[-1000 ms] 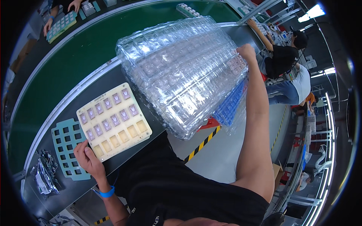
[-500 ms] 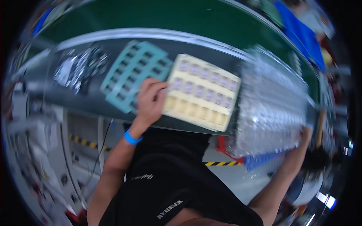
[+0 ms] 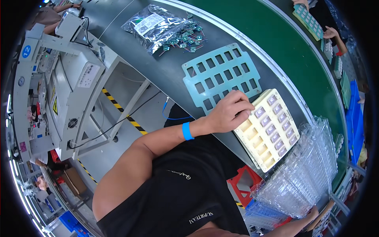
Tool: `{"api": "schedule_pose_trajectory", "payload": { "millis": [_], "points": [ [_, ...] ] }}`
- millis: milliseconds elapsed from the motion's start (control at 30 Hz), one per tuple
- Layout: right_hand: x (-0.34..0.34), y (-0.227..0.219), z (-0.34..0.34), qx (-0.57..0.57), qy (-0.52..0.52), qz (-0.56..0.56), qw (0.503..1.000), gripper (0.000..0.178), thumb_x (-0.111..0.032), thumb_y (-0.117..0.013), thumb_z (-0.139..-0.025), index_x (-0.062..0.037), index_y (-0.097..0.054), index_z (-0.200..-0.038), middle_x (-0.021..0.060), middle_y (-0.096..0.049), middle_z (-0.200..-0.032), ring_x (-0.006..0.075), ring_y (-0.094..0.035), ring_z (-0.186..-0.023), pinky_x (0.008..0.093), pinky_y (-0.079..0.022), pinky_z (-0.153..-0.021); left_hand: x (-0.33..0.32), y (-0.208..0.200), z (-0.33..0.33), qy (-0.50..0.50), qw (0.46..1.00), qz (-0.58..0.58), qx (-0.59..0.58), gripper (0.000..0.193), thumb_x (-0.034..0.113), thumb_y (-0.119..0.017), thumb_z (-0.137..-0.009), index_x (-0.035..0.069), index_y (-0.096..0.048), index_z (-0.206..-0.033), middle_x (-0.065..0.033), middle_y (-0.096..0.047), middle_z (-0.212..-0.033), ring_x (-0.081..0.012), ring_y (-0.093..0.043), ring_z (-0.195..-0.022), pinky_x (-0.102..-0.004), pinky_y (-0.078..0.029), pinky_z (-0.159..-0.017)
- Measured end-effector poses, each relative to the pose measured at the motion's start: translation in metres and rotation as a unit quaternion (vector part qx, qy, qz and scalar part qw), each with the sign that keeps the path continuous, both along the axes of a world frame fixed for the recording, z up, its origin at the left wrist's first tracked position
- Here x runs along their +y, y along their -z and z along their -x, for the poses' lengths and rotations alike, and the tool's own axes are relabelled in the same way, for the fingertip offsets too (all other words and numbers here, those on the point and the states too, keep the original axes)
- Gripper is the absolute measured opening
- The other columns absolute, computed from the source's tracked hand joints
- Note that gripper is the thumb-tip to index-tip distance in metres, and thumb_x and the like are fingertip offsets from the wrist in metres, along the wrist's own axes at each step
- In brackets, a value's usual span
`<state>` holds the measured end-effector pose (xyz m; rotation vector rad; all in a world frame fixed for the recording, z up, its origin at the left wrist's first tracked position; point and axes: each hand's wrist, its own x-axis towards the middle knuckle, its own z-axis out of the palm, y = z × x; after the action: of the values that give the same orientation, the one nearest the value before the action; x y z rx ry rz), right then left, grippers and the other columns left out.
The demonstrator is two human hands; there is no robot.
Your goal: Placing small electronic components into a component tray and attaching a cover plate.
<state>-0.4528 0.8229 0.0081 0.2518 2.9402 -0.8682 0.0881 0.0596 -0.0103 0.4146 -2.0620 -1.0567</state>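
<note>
My left hand [image 3: 231, 112], with a blue band at the wrist, is closed at the corner of a cream tray [image 3: 252, 139]. Its thumb and fingertips pinch together over the tray's edge; what is between them, if anything, I cannot make out. Small pale purple pieces [image 3: 270, 129] fill two rows of pockets, while the visible pockets nearest me are bare. Beside the hand lies a teal frame plate [image 3: 203, 87] with rectangular cutouts. My right hand [image 3: 313, 214] is low at the right, against a stack of clear plastic blister trays [image 3: 300, 173]; its fingers are hidden.
A silvery bag [image 3: 152, 25] lies beside a heap of small green circuit boards with wires [image 3: 185, 37]. Beyond a metal rail runs a green conveyor belt [image 3: 252, 35]. Across it, another person's hands [image 3: 331, 33] are near a teal-and-cream tray. A white machine [image 3: 75, 75] stands left.
My view has turned, so the bench runs diagonally and the bag and boards show sharply. My left hand stays by the cream tray's edge; my right stays at the clear trays.
</note>
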Motion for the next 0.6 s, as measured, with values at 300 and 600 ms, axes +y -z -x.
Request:
{"api": "schedule_pose_trajectory", "payload": {
  "millis": [300,600],
  "points": [
    [-0.054,-0.037,-0.036,-0.05,0.188,-0.028,0.981,0.028,-0.022,-0.069,-0.083,-0.0042,-0.054,-0.068,0.0057,-0.046,-0.054,0.0169,-0.042,-0.041,0.0311,-0.032,-0.036,0.0,0.006,0.002,0.017,1.0,-0.009,0.019,0.015,0.008,-0.062,-0.092,0.004,-0.071,-0.103,-0.0082,-0.058,-0.1,-0.0247,-0.057,-0.092,-0.0363,-0.047,-0.081],
    [-0.105,-0.04,-0.047,0.062,0.129,-0.016,0.99,0.022,-0.016,-0.064,-0.078,-0.0065,-0.049,-0.065,0.0056,-0.046,-0.057,0.015,-0.043,-0.044,0.029,-0.033,-0.036,-0.003,0.007,0.007,0.001,1.0,-0.01,0.007,0.014,0.005,-0.063,-0.089,0.004,-0.071,-0.1,-0.0087,-0.059,-0.098,-0.0252,-0.058,-0.089,-0.0363,-0.047,-0.081]
  ]
}}
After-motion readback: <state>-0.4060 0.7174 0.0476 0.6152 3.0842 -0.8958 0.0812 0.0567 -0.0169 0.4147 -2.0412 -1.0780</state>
